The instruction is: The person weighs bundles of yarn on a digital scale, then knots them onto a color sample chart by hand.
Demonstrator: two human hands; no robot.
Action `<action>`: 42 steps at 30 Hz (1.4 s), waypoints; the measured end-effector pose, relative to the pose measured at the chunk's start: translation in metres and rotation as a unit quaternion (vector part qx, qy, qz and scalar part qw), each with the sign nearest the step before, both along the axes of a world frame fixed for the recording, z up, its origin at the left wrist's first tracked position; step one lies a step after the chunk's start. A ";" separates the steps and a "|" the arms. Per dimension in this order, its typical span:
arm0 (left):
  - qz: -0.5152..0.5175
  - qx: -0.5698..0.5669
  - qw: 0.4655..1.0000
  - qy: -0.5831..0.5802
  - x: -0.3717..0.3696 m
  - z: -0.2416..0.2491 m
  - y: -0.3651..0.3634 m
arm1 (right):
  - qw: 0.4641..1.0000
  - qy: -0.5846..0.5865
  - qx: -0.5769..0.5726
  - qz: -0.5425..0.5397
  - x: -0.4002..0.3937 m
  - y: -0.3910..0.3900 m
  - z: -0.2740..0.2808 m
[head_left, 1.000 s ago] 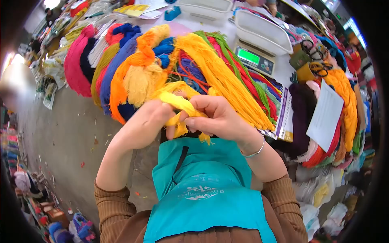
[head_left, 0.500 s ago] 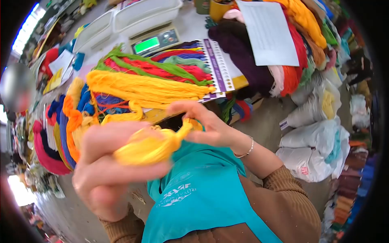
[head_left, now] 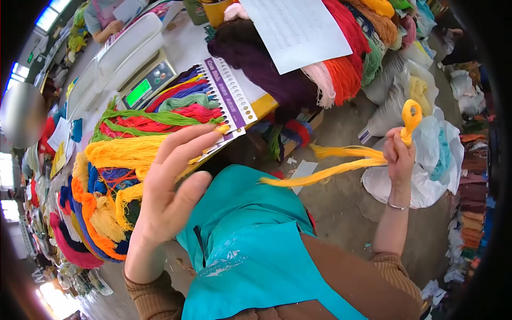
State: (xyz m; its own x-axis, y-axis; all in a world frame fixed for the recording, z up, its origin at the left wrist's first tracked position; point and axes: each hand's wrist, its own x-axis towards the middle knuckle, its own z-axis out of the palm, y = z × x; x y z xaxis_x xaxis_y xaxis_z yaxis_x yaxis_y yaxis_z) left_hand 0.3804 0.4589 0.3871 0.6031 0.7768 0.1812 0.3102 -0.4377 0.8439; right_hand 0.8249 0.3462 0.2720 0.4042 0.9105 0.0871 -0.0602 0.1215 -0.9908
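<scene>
Tabletop (head_left: 186, 48) carries a wide spread of yarn hanks, red, green, orange and blue among them (head_left: 133, 128), with a purple-edged shade card (head_left: 226, 96) lying across their near ends, a digital scale (head_left: 146, 85) behind them, and dark purple and red skeins (head_left: 277, 74) under a printed sheet (head_left: 296, 29). White plastic sacks (head_left: 426, 160) sit on the floor to the right. Left hand (head_left: 170, 197) is raised close to the camera, palm open, fingers spread, holding nothing. Right hand (head_left: 400, 154) is extended out to the right over the floor, fingers closed around the yellow yarn skein (head_left: 341, 162) just below its looped top (head_left: 412, 114); the loop stands above the fist and the loose tail streams sideways towards the teal apron (head_left: 250, 234), clear of the tabletop. Judgement: skein is light, soft and limp, no stiffness, strands liable to slip apart or snag. Best grip is at the twisted neck under the loop, where strands are bundled; the free tail offers no secure hold.
</scene>
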 end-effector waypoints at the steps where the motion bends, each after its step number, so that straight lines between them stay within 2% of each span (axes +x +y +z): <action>1: 0.031 -0.034 0.999 -0.010 -0.008 -0.012 -0.002 | 0.997 -0.031 -0.056 -0.039 0.015 -0.002 -0.010; 2: 0.063 -0.067 0.996 -0.021 -0.014 -0.022 -0.004 | 0.997 -0.031 -0.060 -0.040 0.027 -0.002 -0.026; 4: 0.103 -0.086 0.991 -0.026 -0.025 -0.036 -0.012 | 0.960 -0.188 -0.199 -0.056 0.049 0.003 -0.071; 5: 0.127 -0.106 0.986 -0.008 -0.035 -0.045 -0.014 | 0.942 -0.237 -0.235 -0.038 0.064 0.011 -0.112; 6: 0.153 -0.127 0.980 0.009 -0.044 -0.053 -0.018 | 0.920 -0.285 -0.268 -0.020 0.073 0.022 -0.146; 7: 0.157 -0.129 0.979 0.009 -0.052 -0.060 -0.023 | 0.881 -0.373 -0.292 0.004 0.060 0.037 -0.157; 8: 0.192 -0.145 0.971 0.009 -0.058 -0.067 -0.029 | 0.848 -0.454 -0.272 0.030 0.059 0.055 -0.188; 10: 0.244 -0.167 0.955 0.000 -0.072 -0.078 -0.040 | 0.802 -0.482 -0.343 0.081 0.041 0.100 -0.231; 12: 0.278 -0.182 0.942 -0.039 -0.091 -0.092 -0.054 | 0.772 -0.542 -0.324 0.075 0.001 0.140 -0.245; 13: 0.306 -0.194 0.929 -0.077 -0.099 -0.098 -0.062 | 0.756 -0.562 -0.326 0.084 -0.009 0.160 -0.263; 14: 0.338 -0.194 0.919 -0.062 -0.106 -0.100 -0.069 | 0.739 -0.583 -0.323 0.098 -0.024 0.184 -0.290; 15: 0.365 -0.204 0.906 -0.065 -0.112 -0.102 -0.075 | 0.693 -0.663 -0.219 0.177 -0.028 0.197 -0.307; 16: 0.398 -0.211 0.890 -0.067 -0.118 -0.103 -0.082 | 0.694 -0.664 -0.189 0.203 -0.051 0.229 -0.329; 18: 0.442 -0.220 0.868 -0.057 -0.132 -0.101 -0.093 | 0.702 -0.653 -0.143 0.247 -0.104 0.265 -0.329; 20: 0.515 -0.162 0.842 -0.017 -0.159 -0.102 -0.109 | 0.705 -0.635 -0.072 0.307 -0.125 0.262 -0.331; 24: 0.640 -0.011 0.763 0.091 -0.231 -0.105 -0.106 | 0.713 -0.624 -0.056 0.315 -0.090 0.179 -0.367; 25: 0.664 0.023 0.739 0.116 -0.254 -0.106 -0.100 | 0.716 -0.623 -0.060 0.311 -0.099 0.192 -0.368; 26: 0.665 0.077 0.725 0.162 -0.278 -0.105 -0.090 | 0.513 -0.784 0.033 0.348 -0.071 0.186 -0.419; 27: 0.661 0.130 0.709 0.208 -0.303 -0.105 -0.077 | 0.721 -0.566 -0.216 0.337 -0.103 0.173 -0.357; 29: 0.698 0.125 0.657 0.255 -0.347 -0.104 -0.045 | 0.821 -0.451 -0.198 0.287 -0.113 0.138 -0.331; 31: 0.723 0.086 0.596 0.340 -0.378 -0.094 -0.013 | 0.799 -0.433 -0.319 0.268 -0.106 0.113 -0.330; 32: 0.723 0.088 0.596 0.337 -0.386 -0.091 0.001 | 0.830 -0.418 -0.270 0.252 -0.094 0.090 -0.345; 33: 0.739 0.044 0.554 0.381 -0.389 -0.090 0.016 | 0.857 -0.401 -0.221 0.234 -0.086 0.075 -0.358; 34: 0.750 -0.002 0.510 0.422 -0.391 -0.090 0.026 | 0.858 -0.403 -0.219 0.230 -0.089 0.068 -0.347; 36: 0.741 0.019 0.501 0.446 -0.398 -0.103 0.032 | 0.833 -0.372 -0.363 0.188 -0.092 0.047 -0.323; 38: 0.727 0.081 0.490 0.474 -0.403 -0.111 0.031 | 0.846 -0.375 -0.339 0.168 -0.095 0.029 -0.318; 39: 0.728 0.083 0.493 0.469 -0.414 -0.113 0.026 | 0.857 -0.377 -0.316 0.152 -0.095 0.024 -0.317; 41: 0.727 0.061 0.640 0.241 -0.437 -0.112 0.006 | 0.857 -0.374 -0.316 0.162 -0.099 0.023 -0.312; 42: 0.722 0.073 0.676 0.130 -0.434 -0.108 -0.009 | 0.856 -0.367 -0.318 0.177 -0.107 0.024 -0.305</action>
